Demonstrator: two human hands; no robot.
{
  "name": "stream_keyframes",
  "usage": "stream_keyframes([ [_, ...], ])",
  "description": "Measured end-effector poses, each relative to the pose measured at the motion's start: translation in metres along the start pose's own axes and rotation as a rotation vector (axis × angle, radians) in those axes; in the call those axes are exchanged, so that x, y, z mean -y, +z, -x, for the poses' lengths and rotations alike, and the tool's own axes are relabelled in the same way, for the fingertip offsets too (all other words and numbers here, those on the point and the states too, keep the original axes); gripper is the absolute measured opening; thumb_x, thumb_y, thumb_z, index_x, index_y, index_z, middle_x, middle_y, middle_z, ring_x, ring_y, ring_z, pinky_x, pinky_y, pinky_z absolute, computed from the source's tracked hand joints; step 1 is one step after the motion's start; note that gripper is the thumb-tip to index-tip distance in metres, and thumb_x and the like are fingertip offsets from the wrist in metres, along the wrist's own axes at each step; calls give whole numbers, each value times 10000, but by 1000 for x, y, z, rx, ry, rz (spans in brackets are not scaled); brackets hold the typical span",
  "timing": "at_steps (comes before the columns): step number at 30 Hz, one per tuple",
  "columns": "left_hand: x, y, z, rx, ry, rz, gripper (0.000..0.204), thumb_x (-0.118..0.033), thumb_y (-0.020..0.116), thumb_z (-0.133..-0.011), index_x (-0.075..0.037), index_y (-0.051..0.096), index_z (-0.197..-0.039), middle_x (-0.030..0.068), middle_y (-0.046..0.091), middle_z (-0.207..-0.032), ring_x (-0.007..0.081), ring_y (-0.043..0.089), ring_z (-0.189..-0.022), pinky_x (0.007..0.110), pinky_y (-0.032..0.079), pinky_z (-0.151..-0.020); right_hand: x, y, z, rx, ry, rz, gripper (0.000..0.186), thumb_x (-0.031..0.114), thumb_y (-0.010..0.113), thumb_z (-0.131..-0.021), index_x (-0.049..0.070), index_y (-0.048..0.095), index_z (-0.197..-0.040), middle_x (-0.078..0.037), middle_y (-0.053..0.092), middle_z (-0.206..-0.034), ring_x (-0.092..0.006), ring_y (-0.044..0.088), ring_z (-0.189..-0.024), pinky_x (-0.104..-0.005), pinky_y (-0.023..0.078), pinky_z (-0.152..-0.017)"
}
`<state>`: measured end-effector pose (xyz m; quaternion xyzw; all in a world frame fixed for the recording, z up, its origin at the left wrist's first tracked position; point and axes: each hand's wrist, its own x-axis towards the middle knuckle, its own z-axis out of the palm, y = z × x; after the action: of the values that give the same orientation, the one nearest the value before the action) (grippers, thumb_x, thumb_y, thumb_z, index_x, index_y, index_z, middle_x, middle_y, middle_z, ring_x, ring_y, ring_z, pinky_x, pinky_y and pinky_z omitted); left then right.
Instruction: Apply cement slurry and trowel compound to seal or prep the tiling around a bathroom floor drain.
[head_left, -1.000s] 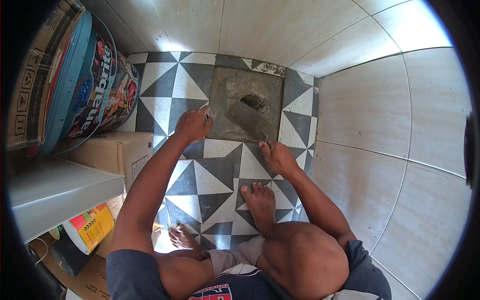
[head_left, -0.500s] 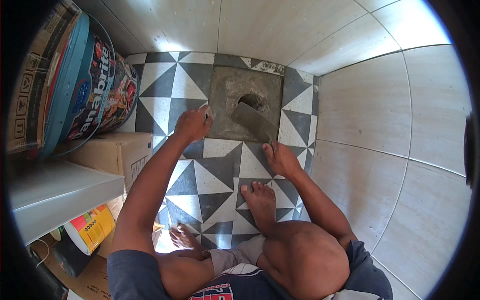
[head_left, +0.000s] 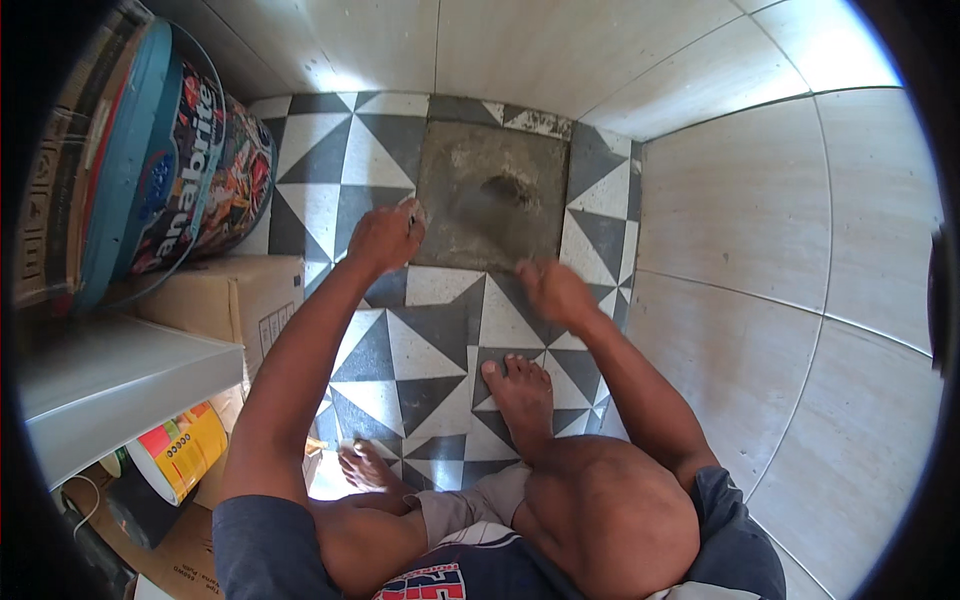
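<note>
My right hand (head_left: pixel 562 296) is closed around the near end of a flat, grey, cement-smeared trowel (head_left: pixel 490 222). Its blade is smeared by motion and lies over a square grey cement patch (head_left: pixel 450 150) in the floor, pointing away from me to the left. A dark round hole (head_left: pixel 508 190) opens in the patch, just beyond the blade. My left hand (head_left: pixel 387 238) rests at the patch's left edge, fingers curled. A small greyish bit shows at its fingertips; whether it is held or stuck on cannot be made out.
Black-and-white patterned tiles (head_left: pixel 430 345) surround the patch. Pale wall tiles (head_left: pixel 730 210) close off the right and far sides. At left stand a large teal-lidded bucket (head_left: pixel 225 170), a cardboard box (head_left: pixel 265 300), a grey shelf (head_left: pixel 130 375) and a yellow-labelled container (head_left: pixel 185 455). My bare foot (head_left: pixel 522 395) is near the patch.
The trowel blade has swung left and nearer, uncovering more of the hole's edge, and is now blurred. My right hand has shifted slightly left and away from me. My left hand stays almost in place.
</note>
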<state>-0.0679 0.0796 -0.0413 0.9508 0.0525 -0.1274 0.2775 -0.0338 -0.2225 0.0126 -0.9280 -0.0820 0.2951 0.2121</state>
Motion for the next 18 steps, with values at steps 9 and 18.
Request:
stream_keyframes([
  [9, 56, 24, 9, -233, 193, 207, 251, -246, 470, -1024, -33, 526, -1144, 158, 665, -780, 302, 693, -688, 433, 561, -698, 20, 6, 3, 103, -102, 50, 469, 402, 475, -1049, -30, 656, -1024, -338, 679, -930, -506, 669, -942, -572, 521, -827],
  [18, 8, 4, 1, -112, -264, 724, 231, -250, 447, -1050, -35, 520, -1097, 145, 657, -795, 265, 697, -596, 370, 565, -582, 1, -6, -8, 206, -162, 191, 449, 386, 490, -1036, -22, 674, -1077, -323, 692, -936, -498, 677, -933, -559, 530, -848],
])
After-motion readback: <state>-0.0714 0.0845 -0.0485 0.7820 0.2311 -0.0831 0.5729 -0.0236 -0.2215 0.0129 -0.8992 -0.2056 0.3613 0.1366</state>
